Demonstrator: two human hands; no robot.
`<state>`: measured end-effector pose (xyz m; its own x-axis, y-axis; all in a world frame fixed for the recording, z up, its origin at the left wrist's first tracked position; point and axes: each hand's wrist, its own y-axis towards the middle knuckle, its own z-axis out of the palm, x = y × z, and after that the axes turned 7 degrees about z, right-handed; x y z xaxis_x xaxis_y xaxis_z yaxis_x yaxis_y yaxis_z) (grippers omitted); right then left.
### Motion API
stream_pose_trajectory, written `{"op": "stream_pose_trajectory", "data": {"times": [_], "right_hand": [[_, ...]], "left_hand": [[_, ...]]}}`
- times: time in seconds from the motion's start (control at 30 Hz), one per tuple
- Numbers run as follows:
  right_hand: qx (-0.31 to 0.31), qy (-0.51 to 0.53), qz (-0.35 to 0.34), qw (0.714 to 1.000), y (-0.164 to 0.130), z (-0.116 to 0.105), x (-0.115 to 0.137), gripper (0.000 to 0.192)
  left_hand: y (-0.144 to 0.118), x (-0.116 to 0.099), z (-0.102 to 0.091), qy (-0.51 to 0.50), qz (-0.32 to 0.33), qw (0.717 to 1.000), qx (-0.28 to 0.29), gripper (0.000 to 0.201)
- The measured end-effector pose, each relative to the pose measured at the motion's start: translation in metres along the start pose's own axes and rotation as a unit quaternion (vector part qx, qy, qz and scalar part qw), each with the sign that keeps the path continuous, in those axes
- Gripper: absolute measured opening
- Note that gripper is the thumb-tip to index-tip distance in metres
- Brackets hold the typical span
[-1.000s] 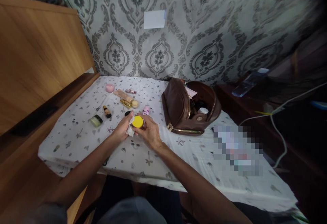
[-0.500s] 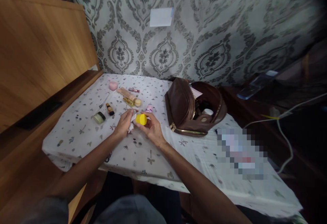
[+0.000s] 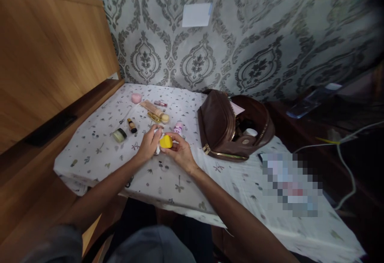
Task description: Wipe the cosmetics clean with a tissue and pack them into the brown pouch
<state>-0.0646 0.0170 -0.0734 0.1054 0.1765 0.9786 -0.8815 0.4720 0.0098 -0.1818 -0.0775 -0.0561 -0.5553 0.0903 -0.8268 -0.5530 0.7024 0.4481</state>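
My right hand [image 3: 182,153] has its fingers closed round a small yellow container [image 3: 166,141], held above the table. A crumpled white tissue [image 3: 157,150] is in my left hand [image 3: 148,144], pressed against the container's left side. Just behind my right hand stands a small pink-and-white bottle [image 3: 178,127]. Left of my hands are a small dark bottle with a gold top [image 3: 132,125] and a pale green jar with a dark lid [image 3: 119,135]. Farther back lie a beige tube [image 3: 151,107], a gold tube [image 3: 154,116], a lip gloss tube [image 3: 161,103] and a pink jar [image 3: 136,98].
An unzipped brown cosmetic bag [image 3: 216,125] sits to the right, a white-lidded item [image 3: 251,132] inside. A pixelated object [image 3: 291,185] lies nearer the right edge. Wooden furniture [image 3: 57,55] borders the left, patterned wallpaper [image 3: 198,61] the back. A pale cable [image 3: 349,167] hangs at right.
The whole view has shifted slightly. The yellow container has turned a little in my hands, and less of the tissue shows. Both hands keep their hold.
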Motion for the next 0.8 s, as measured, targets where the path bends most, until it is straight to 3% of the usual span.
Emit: {"op": "stream_pose_trajectory", "data": {"times": [0.13,0.33,0.5,0.63,0.8], "right_hand": [[-0.038,0.028,-0.003,0.999,0.005,-0.004,0.000,0.056],[-0.032,0.025,0.022,0.999,0.006,-0.009,0.001,0.054],[0.026,0.039,0.042,0.998,0.002,-0.005,0.004,0.051],[0.028,0.065,0.042,0.997,0.000,-0.004,0.010,0.045],[0.028,0.179,0.087,0.980,0.002,-0.007,0.011,0.042]], "left_hand": [[0.000,-0.001,0.001,-0.022,-0.008,1.000,-0.003,0.041],[-0.005,-0.004,0.003,0.044,0.082,0.994,0.053,0.041],[-0.002,0.002,-0.001,0.008,0.016,0.999,0.030,0.040],[0.000,0.002,-0.001,-0.066,-0.028,0.997,0.002,0.052],[-0.004,0.000,0.001,0.015,0.054,0.998,0.028,0.054]]}}
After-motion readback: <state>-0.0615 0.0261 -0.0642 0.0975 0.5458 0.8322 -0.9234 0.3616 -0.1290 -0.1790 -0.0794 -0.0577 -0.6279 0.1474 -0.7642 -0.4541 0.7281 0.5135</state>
